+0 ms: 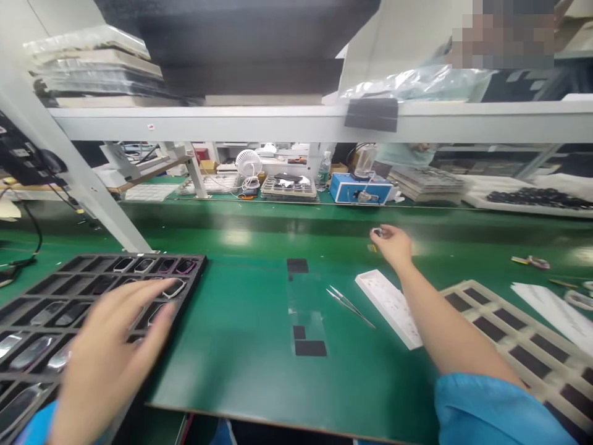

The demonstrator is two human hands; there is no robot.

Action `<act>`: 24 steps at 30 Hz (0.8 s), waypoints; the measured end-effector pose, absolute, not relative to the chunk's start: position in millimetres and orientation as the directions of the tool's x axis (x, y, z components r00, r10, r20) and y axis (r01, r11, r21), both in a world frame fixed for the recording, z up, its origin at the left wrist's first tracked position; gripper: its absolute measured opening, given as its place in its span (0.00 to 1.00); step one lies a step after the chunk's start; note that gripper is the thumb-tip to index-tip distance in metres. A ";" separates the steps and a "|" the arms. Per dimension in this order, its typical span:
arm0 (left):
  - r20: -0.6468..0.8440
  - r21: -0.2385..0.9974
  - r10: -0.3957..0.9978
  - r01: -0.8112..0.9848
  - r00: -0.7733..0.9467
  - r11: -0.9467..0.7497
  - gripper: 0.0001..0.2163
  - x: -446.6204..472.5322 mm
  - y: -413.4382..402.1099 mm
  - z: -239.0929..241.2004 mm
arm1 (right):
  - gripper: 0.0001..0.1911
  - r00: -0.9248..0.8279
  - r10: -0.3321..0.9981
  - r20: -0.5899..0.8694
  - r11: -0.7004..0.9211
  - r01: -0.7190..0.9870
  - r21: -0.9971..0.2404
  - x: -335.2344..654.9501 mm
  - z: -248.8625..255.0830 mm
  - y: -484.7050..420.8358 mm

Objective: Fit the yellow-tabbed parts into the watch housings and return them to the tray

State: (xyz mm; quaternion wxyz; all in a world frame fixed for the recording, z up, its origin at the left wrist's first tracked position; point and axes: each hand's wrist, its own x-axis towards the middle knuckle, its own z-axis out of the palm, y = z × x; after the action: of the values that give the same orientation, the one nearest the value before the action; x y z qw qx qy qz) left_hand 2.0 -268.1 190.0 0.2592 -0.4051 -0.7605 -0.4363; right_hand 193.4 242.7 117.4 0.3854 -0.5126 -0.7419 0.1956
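Small piece [377, 232], apparently dark, pinched by outstretched right grip [393, 244]; left grip [111, 340] spread.

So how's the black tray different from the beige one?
The black tray is dark; the beige tray is pale. The black tray holds shiny pieces; the beige tray shows dark rectangles in its pockets. The black tray lies on the left, beneath the left hand; the beige tray lies on the right, partly hidden by the right arm. Both have rows of pockets.

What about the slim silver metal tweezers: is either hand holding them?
No, the tweezers lie on the flat green tabletop, apart from the left hand and the right hand.
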 end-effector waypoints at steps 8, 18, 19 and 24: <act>0.286 0.880 0.886 0.465 -0.364 -0.093 0.30 46.9 -109.0 125.0 | 0.24 -0.571 0.718 0.398 0.406 -0.121 -0.906 177.5 119.5 88.7; 0.052 0.976 0.910 -0.171 -0.411 -0.132 0.29 39.2 -76.4 65.2 | 0.12 -0.716 0.560 0.417 0.472 -0.138 -0.870 178.4 71.5 29.0; 0.056 0.970 0.905 -0.192 -0.421 -0.149 0.29 37.5 -77.8 65.3 | 0.10 -0.699 0.535 0.475 0.549 -0.140 -0.824 180.3 72.2 28.5; 0.137 0.970 0.893 -0.125 -0.428 -0.209 0.27 36.9 -78.4 70.2 | 0.06 -0.644 0.434 0.629 0.755 -0.120 -0.644 188.1 77.0 23.9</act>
State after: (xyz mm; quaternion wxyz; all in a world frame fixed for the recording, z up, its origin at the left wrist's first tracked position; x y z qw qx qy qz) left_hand 36.9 -78.4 70.2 -0.3755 -0.3806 -0.5044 -0.6780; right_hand 188.1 23.9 77.0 0.4113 -0.0932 -0.8417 0.3372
